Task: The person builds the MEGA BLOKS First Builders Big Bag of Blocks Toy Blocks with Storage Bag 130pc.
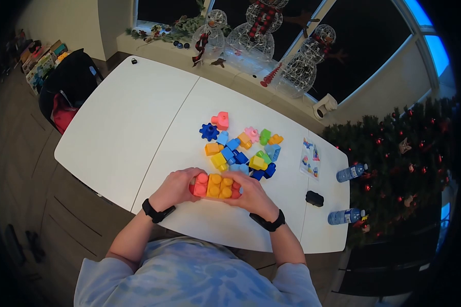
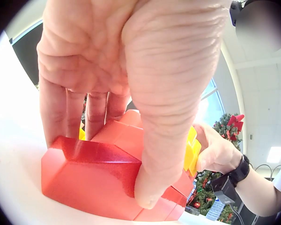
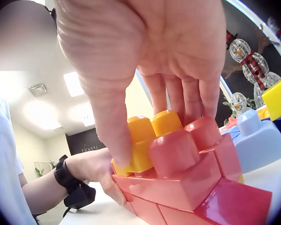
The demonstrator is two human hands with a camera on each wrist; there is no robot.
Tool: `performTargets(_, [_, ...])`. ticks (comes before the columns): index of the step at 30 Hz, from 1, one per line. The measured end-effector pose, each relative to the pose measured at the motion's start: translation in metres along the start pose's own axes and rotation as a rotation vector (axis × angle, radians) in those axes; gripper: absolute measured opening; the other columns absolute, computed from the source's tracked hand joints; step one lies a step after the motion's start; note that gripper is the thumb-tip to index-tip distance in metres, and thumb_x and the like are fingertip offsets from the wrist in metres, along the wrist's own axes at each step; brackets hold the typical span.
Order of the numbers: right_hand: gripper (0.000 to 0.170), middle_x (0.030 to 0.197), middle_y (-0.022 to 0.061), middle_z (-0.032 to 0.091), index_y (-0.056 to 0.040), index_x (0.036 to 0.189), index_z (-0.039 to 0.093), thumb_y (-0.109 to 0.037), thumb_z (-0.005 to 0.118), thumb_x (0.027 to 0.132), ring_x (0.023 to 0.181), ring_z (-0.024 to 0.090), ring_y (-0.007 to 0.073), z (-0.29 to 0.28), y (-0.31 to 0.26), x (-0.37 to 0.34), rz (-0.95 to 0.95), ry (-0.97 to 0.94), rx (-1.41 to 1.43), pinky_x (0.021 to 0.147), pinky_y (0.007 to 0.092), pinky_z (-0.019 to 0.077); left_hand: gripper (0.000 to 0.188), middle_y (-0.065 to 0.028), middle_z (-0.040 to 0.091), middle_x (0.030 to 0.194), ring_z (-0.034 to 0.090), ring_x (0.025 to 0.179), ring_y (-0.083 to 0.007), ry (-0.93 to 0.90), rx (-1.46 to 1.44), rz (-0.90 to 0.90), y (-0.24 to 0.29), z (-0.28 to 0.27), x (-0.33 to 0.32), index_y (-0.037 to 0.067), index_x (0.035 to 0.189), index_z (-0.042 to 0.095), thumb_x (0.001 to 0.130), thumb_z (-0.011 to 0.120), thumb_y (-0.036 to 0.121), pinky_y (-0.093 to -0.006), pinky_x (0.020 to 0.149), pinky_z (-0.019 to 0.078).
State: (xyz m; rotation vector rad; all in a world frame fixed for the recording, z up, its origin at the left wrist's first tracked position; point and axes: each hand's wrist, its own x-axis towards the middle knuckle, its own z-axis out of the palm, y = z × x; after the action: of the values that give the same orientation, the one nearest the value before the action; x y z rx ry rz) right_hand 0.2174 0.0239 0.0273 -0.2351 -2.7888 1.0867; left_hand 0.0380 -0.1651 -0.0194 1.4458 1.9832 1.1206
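Item one, at the near side of the counter (image 1: pixel 123 117), in front of the person's torso: a block assembly (image 3: pixel 182 187), red and coral pieces joined in a long body, with a yellow-orange block (image 1: pixel 221 186) seated on top, studs up; I cannot tell whether its underside touches the surface. Left hand (image 1: pixel 176 185): clamped on the assembly's left end, thumb on the near face, fingers over the far side. Right hand (image 1: pixel 254 195): clamped on the right end, thumb against the yellow-orange block, fingers behind. Each wrist wears a black strap. Just beyond, I list a loose cluster of blocks: a dark blue gear piece (image 1: pixel 209 132), a pink gear piece (image 1: pixel 251 134), a coral block (image 1: pixel 221 121) at the far edge of the group, and yellow, orange, green and blue blocks lying close together. To the right of the cluster, one printed sheet (image 1: pixel 310 159); nearer me, one black case (image 1: pixel 315 198). Along the right end, two water bottles, one farther (image 1: pixel 348 174) and one nearer (image 1: pixel 341 217), both on their sides in my head view. Beyond the counter: three wire snowmen on the window ledge and a decorated tree (image 1: pixel 399 148).
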Motion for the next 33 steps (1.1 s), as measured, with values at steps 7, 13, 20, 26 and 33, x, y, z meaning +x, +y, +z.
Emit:
performTargets(7, [0.065,0.123,0.0147,0.067,-0.0069,0.131,0.060,-0.013,0.088,0.072,0.112,0.067,0.0347,0.002,0.004,0.003,0.018,-0.040,-0.010,0.095,0.0403,0.0549,0.065,-0.0128,0.072,0.113,0.071,0.100,-0.0341,-0.020,0.062,-0.016,0.004,-0.001,0.000,0.008,0.124,0.066,0.064,0.090,0.013,-0.0396,0.089,0.0577])
performTargets(13, [0.064,0.119,0.0164,0.067,-0.0057,0.129,0.058,-0.014,0.088,0.074,0.111,0.067,0.0380,0.003,-0.001,0.003,0.033,-0.045,-0.012,0.095,0.0420,0.0548,0.067,-0.0134,0.072,0.116,0.071,0.100,-0.0340,0.115,0.060,0.127,0.011,0.012,0.003,0.007,0.128,0.064,0.069,0.092,0.024,-0.0405,0.091,0.0574])
performTargets(20, [0.062,0.115,0.0179,0.067,-0.0063,0.128,0.057,-0.018,0.089,0.075,0.108,0.067,0.0384,0.002,-0.004,0.003,0.044,-0.056,-0.040,0.092,0.0424,0.0550,0.067,-0.0124,0.073,0.110,0.072,0.095,-0.0298,0.052,-0.030,0.081,0.008,0.011,0.009,0.005,0.124,0.067,0.066,0.095,0.024,-0.0363,0.088,0.0585])
performTargets(26, [0.068,0.117,0.0175,0.068,-0.0055,0.130,0.057,-0.021,0.091,0.073,0.108,0.068,0.0365,0.008,0.003,0.004,-0.011,-0.020,-0.054,0.092,0.0424,0.0554,0.066,-0.0150,0.073,0.113,0.071,0.100,-0.0349,0.023,-0.031,0.061,0.013,0.007,0.009,0.005,0.126,0.066,0.071,0.092,0.029,-0.0404,0.091,0.0577])
performTargets(33, [0.061,0.121,0.0183,0.071,-0.0032,0.127,0.061,-0.023,0.089,0.077,0.113,0.067,0.0361,-0.065,0.013,0.045,-0.023,0.162,-0.031,0.095,0.0440,0.0543,0.087,-0.0159,0.070,0.123,0.068,0.114,-0.0346,0.052,-0.028,0.132,-0.004,0.007,0.004,0.005,0.139,0.056,0.066,0.095,0.030,-0.0411,0.100,0.0547])
